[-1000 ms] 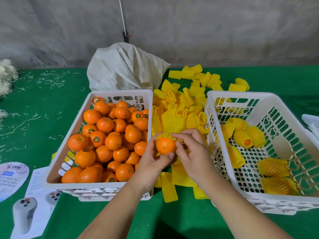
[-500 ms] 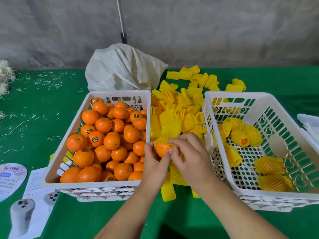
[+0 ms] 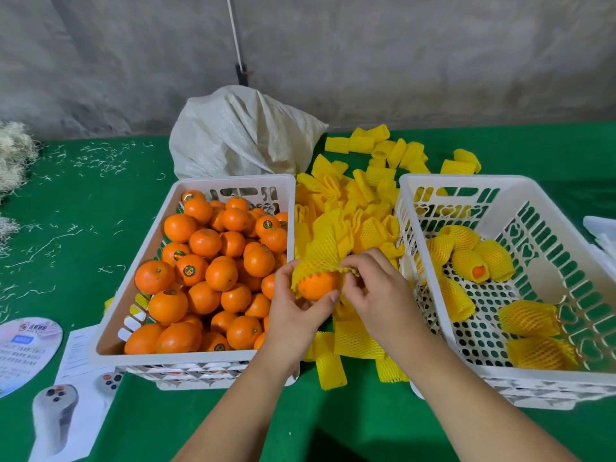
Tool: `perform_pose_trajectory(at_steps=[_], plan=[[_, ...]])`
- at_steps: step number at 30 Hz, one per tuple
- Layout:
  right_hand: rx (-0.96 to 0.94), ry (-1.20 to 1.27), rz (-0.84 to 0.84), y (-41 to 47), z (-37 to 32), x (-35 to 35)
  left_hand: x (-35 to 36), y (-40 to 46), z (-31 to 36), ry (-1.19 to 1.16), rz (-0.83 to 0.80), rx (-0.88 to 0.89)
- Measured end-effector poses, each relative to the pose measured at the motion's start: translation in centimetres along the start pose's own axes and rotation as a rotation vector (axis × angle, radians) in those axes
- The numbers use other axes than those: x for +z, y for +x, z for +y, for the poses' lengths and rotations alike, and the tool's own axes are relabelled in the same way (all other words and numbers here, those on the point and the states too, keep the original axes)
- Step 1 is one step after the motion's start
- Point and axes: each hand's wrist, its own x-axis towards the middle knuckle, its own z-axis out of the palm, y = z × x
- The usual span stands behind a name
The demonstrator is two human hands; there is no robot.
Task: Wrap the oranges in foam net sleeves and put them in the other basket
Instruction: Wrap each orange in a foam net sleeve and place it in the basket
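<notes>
Between the two baskets I hold one orange (image 3: 316,285). My left hand (image 3: 293,316) cups it from below and the left. A yellow foam net sleeve (image 3: 321,253) covers its upper part, and my right hand (image 3: 380,291) pinches the sleeve's edge at the orange's right side. The left white basket (image 3: 133,278) is full of bare oranges (image 3: 205,243). The right white basket (image 3: 566,228) holds several wrapped oranges (image 3: 530,318). Loose yellow sleeves (image 3: 366,201) are piled on the green table between and behind the baskets.
A white woven sack (image 3: 243,135) lies behind the left basket, against a grey wall. Printed leaflets (image 3: 66,395) and a round card (image 3: 26,348) lie at the front left. Pale straw (image 3: 13,158) is scattered at the far left. A white object (image 3: 603,235) shows at the right edge.
The orange was bare in my fingers a second ago. The sleeve has since been drawn down over its top, and both hands have stayed between the baskets.
</notes>
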Motion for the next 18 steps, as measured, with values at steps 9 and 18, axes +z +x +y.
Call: perform_pose_trajectory(at_steps=[9,18], plan=[[0.046,0.080,-0.014,-1.5,-1.1,2.2,-0.6,1.0,-0.1,0.088,0.102,0.074],[-0.054,-0.034,0.137,-0.5,-0.4,2.5,-1.4,1.1,-0.5,-0.020,0.092,0.058]])
